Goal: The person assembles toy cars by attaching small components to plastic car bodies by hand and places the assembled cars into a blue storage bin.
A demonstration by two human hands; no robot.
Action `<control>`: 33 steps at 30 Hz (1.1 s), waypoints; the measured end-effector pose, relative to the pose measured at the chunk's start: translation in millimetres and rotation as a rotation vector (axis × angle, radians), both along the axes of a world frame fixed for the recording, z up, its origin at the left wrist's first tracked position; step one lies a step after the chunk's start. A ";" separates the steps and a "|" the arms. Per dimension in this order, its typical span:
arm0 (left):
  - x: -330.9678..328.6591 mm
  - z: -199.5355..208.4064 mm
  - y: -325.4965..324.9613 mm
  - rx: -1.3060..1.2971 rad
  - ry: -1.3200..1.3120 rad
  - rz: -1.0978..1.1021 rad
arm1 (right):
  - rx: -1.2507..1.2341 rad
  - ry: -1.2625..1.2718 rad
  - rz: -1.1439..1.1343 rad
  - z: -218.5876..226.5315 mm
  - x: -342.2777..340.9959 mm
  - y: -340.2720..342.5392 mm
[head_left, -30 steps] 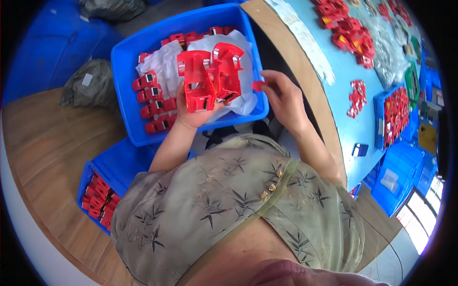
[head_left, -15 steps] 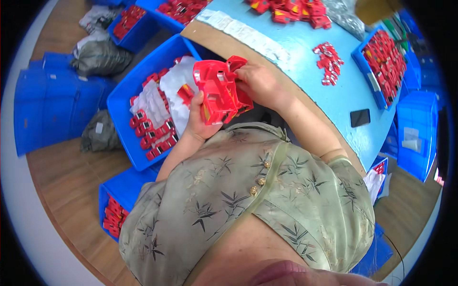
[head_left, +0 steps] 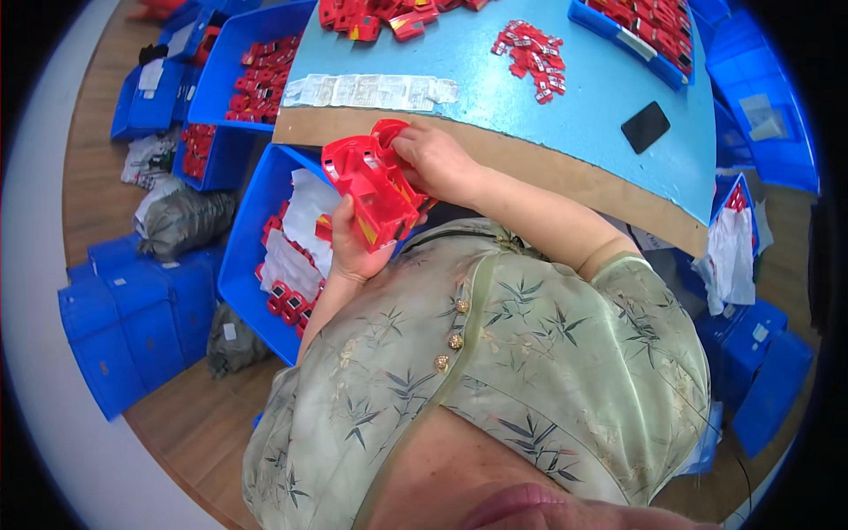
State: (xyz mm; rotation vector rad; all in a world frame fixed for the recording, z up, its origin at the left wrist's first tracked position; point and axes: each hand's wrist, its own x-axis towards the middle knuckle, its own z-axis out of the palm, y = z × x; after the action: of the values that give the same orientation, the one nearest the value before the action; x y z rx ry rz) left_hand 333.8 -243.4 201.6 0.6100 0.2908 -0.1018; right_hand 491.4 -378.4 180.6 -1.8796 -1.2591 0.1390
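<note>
My left hand (head_left: 359, 253) is closed around the near side of a red plastic toy car shell (head_left: 380, 212), its thumb on the near edge. The shell has window cut-outs and yellow marks and is tilted above the bin. At its far right side my right hand (head_left: 440, 163) has its fingers bent around a raised red part (head_left: 389, 131), the fingertips partly hidden. Whether that part is a second shell or belongs to the first, I cannot tell. Beneath my hands, a blue bin (head_left: 237, 265) holds red car shells (head_left: 287, 303) and white paper sheets (head_left: 314, 208).
Across the blue table (head_left: 592, 150) lie a heap of red shells (head_left: 362, 19), small red pieces (head_left: 534, 57), a paper strip (head_left: 371, 90) and a black phone (head_left: 646, 127). A blue crate (head_left: 632, 42) of red parts stands far right. Stacked blue bins (head_left: 141, 322) and grey sacks (head_left: 185, 221) are at left.
The view has shifted, so the table and bins sit differently in the picture. Both hands keep their hold on the red plastic, which is now tilted a little differently.
</note>
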 end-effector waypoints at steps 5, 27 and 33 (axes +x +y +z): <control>10.6 3.8 2.7 0.098 0.015 -0.060 | 0.224 -0.254 -0.261 10.3 -0.2 -10.8; 69.9 3.4 -45.5 0.131 0.199 -0.238 | 0.240 0.123 -0.395 -44.8 20.6 -51.5; 93.6 -7.7 -52.4 0.161 0.235 -0.289 | 0.175 0.193 -0.503 -68.9 24.7 -57.3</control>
State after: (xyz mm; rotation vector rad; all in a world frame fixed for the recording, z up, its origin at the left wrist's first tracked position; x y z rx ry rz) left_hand 427.4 -295.8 193.9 0.7989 0.4393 -0.4332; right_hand 516.1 -435.6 111.6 -1.9172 -0.6221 -0.0562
